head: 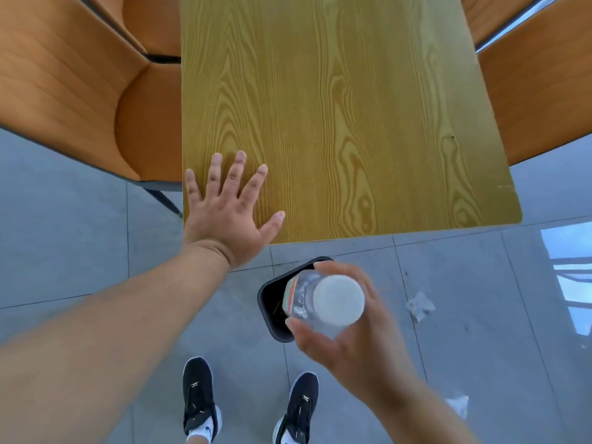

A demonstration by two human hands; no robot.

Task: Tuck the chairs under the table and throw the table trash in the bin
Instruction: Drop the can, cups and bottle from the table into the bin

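My right hand grips a clear plastic bottle with a white cap and a coloured label, held upright directly above a small black bin on the floor in front of the table. My left hand lies flat, fingers spread, on the near left corner of the yellow wood-grain table. Orange chairs stand on both sides: one at the left and one at the right, their seats reaching under the table edges.
Two crumpled bits of clear wrapper lie on the grey tiled floor, one right of the bin and one nearer me. My black shoes stand just behind the bin. More orange chairs show at the far corners.
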